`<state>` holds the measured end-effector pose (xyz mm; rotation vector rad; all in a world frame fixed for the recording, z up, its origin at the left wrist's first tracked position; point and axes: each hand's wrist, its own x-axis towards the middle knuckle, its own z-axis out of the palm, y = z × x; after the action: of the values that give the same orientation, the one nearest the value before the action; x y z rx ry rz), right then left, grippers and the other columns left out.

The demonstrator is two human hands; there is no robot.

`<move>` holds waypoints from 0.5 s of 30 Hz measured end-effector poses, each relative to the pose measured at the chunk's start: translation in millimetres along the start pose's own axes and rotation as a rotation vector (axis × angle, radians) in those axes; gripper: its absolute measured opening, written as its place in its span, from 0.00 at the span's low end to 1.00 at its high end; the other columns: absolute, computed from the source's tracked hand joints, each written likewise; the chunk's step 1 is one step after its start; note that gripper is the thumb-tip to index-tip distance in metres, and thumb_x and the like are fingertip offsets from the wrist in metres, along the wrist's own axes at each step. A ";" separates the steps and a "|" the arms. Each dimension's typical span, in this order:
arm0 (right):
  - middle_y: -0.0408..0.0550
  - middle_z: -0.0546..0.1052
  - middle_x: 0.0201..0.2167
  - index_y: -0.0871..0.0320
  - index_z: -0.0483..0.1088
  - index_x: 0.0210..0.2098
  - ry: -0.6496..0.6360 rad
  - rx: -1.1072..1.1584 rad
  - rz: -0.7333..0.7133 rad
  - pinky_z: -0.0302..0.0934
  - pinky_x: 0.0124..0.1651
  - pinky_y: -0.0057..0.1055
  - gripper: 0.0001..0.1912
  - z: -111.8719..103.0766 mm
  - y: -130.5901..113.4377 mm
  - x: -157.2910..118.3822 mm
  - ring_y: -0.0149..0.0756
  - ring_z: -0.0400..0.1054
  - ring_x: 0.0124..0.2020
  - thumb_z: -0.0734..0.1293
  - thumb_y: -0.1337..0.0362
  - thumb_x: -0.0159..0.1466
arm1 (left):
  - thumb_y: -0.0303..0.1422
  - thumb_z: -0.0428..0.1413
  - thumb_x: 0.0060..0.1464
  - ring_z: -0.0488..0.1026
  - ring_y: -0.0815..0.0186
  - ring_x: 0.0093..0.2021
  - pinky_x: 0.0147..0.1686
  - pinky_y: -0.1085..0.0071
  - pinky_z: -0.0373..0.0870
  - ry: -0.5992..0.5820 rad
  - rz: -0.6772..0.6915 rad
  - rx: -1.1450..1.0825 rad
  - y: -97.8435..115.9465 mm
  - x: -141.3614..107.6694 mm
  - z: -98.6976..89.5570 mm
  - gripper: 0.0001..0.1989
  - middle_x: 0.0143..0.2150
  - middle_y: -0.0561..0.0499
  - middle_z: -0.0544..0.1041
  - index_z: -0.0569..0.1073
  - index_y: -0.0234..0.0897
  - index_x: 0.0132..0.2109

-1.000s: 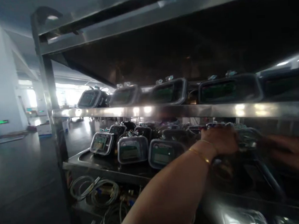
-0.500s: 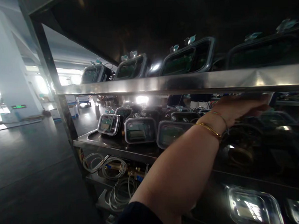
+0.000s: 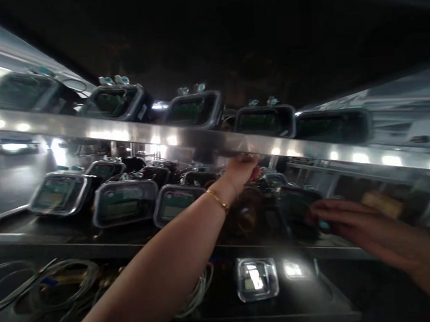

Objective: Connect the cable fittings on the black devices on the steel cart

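My left hand, with a gold bracelet at the wrist, reaches in just below the front lip of the upper shelf. Its fingers are blurred and partly hidden, so I cannot make out a hold. From the right comes my right hand, its fingers bent together around a small teal-tipped part, beside a dark meter box on the middle shelf. Whether it also grips that box is unclear. Left of my forearm stand clear-fronted meter boxes, one facing me, another at the end.
Several more meter boxes line the upper shelf. Coiled grey cables and brass fittings lie below on the left. A clear-lidded unit sits on the lower shelf. The shelf's metal edges run across the view.
My view has swung to the right along the rack. My right hand has come into view from the right. My left hand still reaches beneath the upper shelf.
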<state>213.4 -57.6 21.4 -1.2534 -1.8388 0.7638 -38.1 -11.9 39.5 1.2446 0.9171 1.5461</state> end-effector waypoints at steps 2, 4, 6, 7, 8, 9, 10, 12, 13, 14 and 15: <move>0.54 0.80 0.38 0.53 0.80 0.33 -0.088 0.269 0.153 0.70 0.40 0.29 0.20 3.6 -6.5 -6.3 0.38 0.75 0.40 0.78 0.47 0.47 | 0.27 0.55 0.63 0.64 0.78 0.19 0.20 0.81 0.58 -0.031 0.021 -0.010 -3.0 1.2 1.3 0.13 0.19 0.57 0.68 0.68 0.33 0.28; 0.50 0.79 0.35 0.55 0.79 0.32 -0.099 0.431 0.214 0.69 0.36 0.25 0.22 5.7 -8.0 -10.0 0.36 0.74 0.37 0.81 0.49 0.43 | 0.25 0.55 0.62 0.67 0.77 0.21 0.22 0.80 0.61 -0.069 0.044 -0.009 -4.0 0.6 2.6 0.11 0.21 0.55 0.71 0.70 0.32 0.29; 0.48 0.78 0.33 0.57 0.78 0.32 -0.081 0.507 0.242 0.67 0.30 0.23 0.24 5.3 -5.6 -10.8 0.33 0.73 0.33 0.83 0.52 0.40 | 0.24 0.55 0.61 0.69 0.75 0.22 0.24 0.79 0.63 -0.102 0.066 -0.004 -3.4 -2.0 3.4 0.09 0.23 0.53 0.73 0.71 0.32 0.31; 0.48 0.78 0.34 0.57 0.78 0.33 -0.072 0.531 0.250 0.67 0.29 0.22 0.24 4.7 -3.4 -10.2 0.32 0.72 0.32 0.84 0.54 0.41 | 0.24 0.55 0.60 0.70 0.75 0.23 0.25 0.78 0.64 -0.114 0.075 -0.001 -2.8 -3.7 3.6 0.08 0.24 0.52 0.74 0.72 0.31 0.31; 0.48 0.78 0.34 0.58 0.78 0.35 -0.056 0.554 0.251 0.66 0.28 0.22 0.24 3.9 -0.7 -9.1 0.32 0.71 0.31 0.83 0.56 0.42 | 0.24 0.55 0.60 0.71 0.74 0.24 0.26 0.77 0.65 -0.121 0.086 0.006 -2.2 -5.5 3.7 0.08 0.25 0.51 0.75 0.72 0.31 0.31; 0.49 0.78 0.34 0.59 0.77 0.36 -0.030 0.583 0.247 0.66 0.28 0.21 0.24 3.3 2.3 -7.5 0.31 0.71 0.31 0.83 0.57 0.43 | 0.24 0.55 0.60 0.72 0.73 0.25 0.26 0.76 0.65 -0.124 0.096 0.016 -1.7 -7.4 3.6 0.08 0.27 0.50 0.76 0.72 0.31 0.31; 0.49 0.78 0.33 0.59 0.77 0.37 0.000 0.617 0.236 0.67 0.28 0.21 0.24 2.9 5.5 -5.6 0.31 0.71 0.30 0.83 0.58 0.44 | 0.25 0.54 0.60 0.73 0.72 0.26 0.27 0.75 0.66 -0.128 0.107 0.032 -1.5 -9.1 3.6 0.08 0.28 0.49 0.77 0.72 0.31 0.31; 0.48 0.77 0.31 0.61 0.76 0.37 0.042 0.683 0.201 0.67 0.28 0.21 0.24 2.7 11.8 -1.4 0.30 0.70 0.29 0.83 0.58 0.46 | 0.26 0.54 0.60 0.74 0.71 0.28 0.29 0.74 0.67 -0.166 0.123 0.080 -2.0 -12.2 4.2 0.07 0.30 0.49 0.78 0.72 0.32 0.33; 0.48 0.76 0.30 0.62 0.75 0.36 0.059 0.716 0.187 0.67 0.28 0.21 0.24 2.8 14.6 0.6 0.29 0.70 0.29 0.83 0.57 0.46 | 0.26 0.55 0.60 0.74 0.71 0.28 0.30 0.74 0.67 -0.201 0.128 0.111 -2.7 -13.6 5.0 0.06 0.31 0.49 0.78 0.72 0.32 0.33; 0.47 0.76 0.29 0.62 0.75 0.35 0.073 0.741 0.181 0.68 0.28 0.21 0.24 2.9 17.0 2.5 0.29 0.70 0.28 0.83 0.57 0.46 | 0.26 0.55 0.59 0.74 0.71 0.28 0.30 0.74 0.67 -0.246 0.132 0.141 -3.5 -15.0 6.3 0.04 0.31 0.49 0.78 0.72 0.32 0.34; 0.47 0.76 0.29 0.62 0.74 0.35 0.088 0.762 0.178 0.68 0.28 0.21 0.23 2.9 18.9 4.1 0.29 0.70 0.28 0.83 0.57 0.46 | 0.26 0.56 0.58 0.74 0.71 0.28 0.30 0.75 0.67 -0.289 0.135 0.169 -4.3 -16.5 8.0 0.03 0.30 0.50 0.78 0.73 0.33 0.35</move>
<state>219.1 -47.5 5.6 -0.9192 -1.1780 1.3219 -28.3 -26.3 32.3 1.6318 0.7996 1.3647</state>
